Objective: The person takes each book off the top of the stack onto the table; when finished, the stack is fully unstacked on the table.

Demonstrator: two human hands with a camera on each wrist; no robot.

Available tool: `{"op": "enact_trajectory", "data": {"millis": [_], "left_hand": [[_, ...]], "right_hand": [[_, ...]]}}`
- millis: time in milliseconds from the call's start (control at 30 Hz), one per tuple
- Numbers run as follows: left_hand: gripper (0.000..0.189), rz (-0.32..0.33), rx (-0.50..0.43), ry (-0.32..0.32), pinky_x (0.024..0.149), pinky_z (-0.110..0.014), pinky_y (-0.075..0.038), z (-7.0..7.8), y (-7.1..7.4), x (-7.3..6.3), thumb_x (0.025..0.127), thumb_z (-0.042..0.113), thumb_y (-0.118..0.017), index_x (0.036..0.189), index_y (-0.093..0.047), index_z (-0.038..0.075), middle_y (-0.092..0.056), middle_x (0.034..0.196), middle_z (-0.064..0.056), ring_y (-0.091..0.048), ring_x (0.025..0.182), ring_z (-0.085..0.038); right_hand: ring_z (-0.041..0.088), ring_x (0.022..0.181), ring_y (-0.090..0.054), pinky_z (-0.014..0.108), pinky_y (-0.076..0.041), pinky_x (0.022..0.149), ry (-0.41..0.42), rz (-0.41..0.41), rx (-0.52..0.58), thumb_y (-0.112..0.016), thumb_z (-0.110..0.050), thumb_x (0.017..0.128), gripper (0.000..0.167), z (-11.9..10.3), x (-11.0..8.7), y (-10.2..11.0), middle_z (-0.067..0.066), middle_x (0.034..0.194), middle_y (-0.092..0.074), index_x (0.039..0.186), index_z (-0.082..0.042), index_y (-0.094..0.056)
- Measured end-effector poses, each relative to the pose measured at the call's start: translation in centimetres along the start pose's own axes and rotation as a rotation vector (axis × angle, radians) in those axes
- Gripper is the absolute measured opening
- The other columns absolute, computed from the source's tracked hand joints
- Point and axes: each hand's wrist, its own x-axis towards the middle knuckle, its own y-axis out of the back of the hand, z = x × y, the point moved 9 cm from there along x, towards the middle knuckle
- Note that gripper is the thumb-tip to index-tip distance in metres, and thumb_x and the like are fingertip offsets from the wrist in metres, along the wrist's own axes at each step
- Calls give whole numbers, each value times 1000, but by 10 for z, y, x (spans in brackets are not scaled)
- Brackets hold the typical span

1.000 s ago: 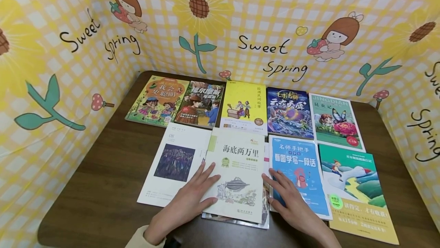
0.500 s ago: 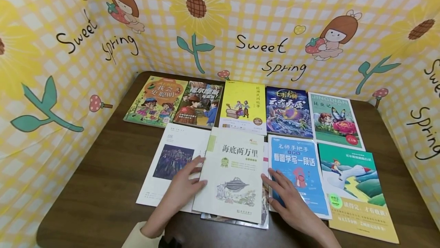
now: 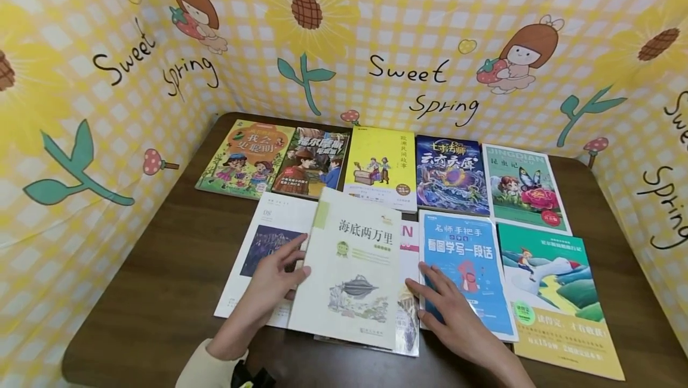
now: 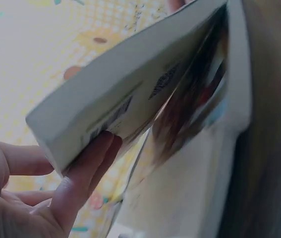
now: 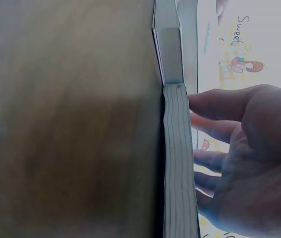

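My left hand (image 3: 271,283) pinches the left edge of a pale cream book (image 3: 349,262) that has an airship drawing on its cover. In the left wrist view, thumb and fingers hold that edge up, the book tilted and its barcoded back cover (image 4: 125,96) facing down. Beneath it lies a picture-covered book (image 3: 409,316), mostly hidden. At the left, a white book with a dark picture (image 3: 236,271) is partly covered by my hand and the cream book. My right hand (image 3: 451,310) rests with spread fingers on the left part of a blue book (image 3: 478,256).
Along the back of the dark wooden table (image 3: 134,280) lie an orange book (image 3: 244,161), a detective-picture book (image 3: 312,164), a yellow book (image 3: 381,167), a purple-blue book (image 3: 454,176) and a green butterfly book (image 3: 527,188). A green-and-gold book (image 3: 559,310) lies at right. Patterned cloth (image 3: 344,36) walls the table.
My left hand has gone from lying flat on the cream book to gripping its left edge. The book has risen and shifted left, uncovering more of the one beneath. My right hand has hardly moved.
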Motion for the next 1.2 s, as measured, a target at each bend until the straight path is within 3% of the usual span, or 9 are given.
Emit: {"op": "enact_trajectory", "data": {"millis": [167, 267, 400, 567, 667, 767, 900, 1000, 1200], "left_hand": [[56, 113, 81, -105, 64, -34, -57, 19, 48, -9, 93, 0, -58, 146, -43, 7, -52, 132, -24, -66, 83, -13], [51, 224, 203, -193, 72, -27, -55, 35, 90, -17, 93, 2, -60, 142, -46, 3, -53, 133, -26, -62, 92, -3], [48, 374, 410, -248, 74, -17, -51, 54, 153, -28, 96, 8, -59, 141, -46, 0, -54, 132, -25, -57, 93, 9], [48, 486, 650, -147, 65, -11, -46, 57, 233, -32, 98, 15, -55, 143, -44, 2, -63, 122, -9, -50, 82, 16], [49, 468, 736, -74, 61, -15, -44, 53, 262, -33, 99, 15, -52, 145, -40, 2, -61, 122, -17, -48, 76, 14], [49, 443, 822, -57, 60, -18, -40, 51, 275, -33, 99, 12, -50, 145, -39, 1, -56, 125, -31, -48, 78, 6], [48, 417, 938, -113, 63, -19, -34, 50, 275, -30, 95, 5, -52, 141, -43, -6, -55, 119, -37, -58, 89, -26], [47, 370, 963, -148, 65, -20, -32, 44, 269, -28, 93, -2, -53, 137, -42, -13, -55, 116, -40, -54, 99, -47], [46, 351, 991, -112, 68, -26, -34, 27, 265, -32, 91, -3, -52, 135, -44, -14, -56, 115, -38, -54, 97, -46]], "right_hand": [[44, 140, -22, 70, -29, 98, -12, -14, 17, -66, -12, 91, 51, 0, -1, -1, 15, 155, -29, 140, -14, -53], [45, 140, -22, 70, -29, 97, -2, -11, 17, -66, -12, 91, 51, 0, 0, 0, 16, 154, -29, 140, -14, -53], [45, 139, -22, 71, -30, 96, 14, -2, 5, -67, -13, 91, 51, -1, 0, 1, 17, 154, -30, 140, -14, -53], [46, 139, -23, 71, -31, 96, 24, 5, -3, -67, -13, 91, 51, -1, 0, 4, 18, 154, -30, 140, -13, -53], [46, 139, -23, 71, -30, 96, 20, 4, -4, -67, -13, 90, 51, 0, 0, 5, 17, 154, -30, 140, -13, -53], [45, 139, -22, 71, -29, 96, 8, -3, 6, -67, -13, 90, 52, 2, 0, 5, 16, 154, -29, 140, -14, -53], [44, 140, -20, 71, -28, 97, -6, -10, 24, -67, -13, 91, 51, 3, 0, 4, 15, 155, -28, 140, -15, -53], [43, 141, -20, 71, -28, 97, -10, -14, 25, -66, -14, 91, 51, 3, -1, 3, 15, 155, -28, 141, -15, -53], [44, 140, -20, 70, -29, 98, 8, -14, 23, -66, -15, 91, 51, 3, -1, 0, 16, 155, -28, 140, -14, -53]]}}
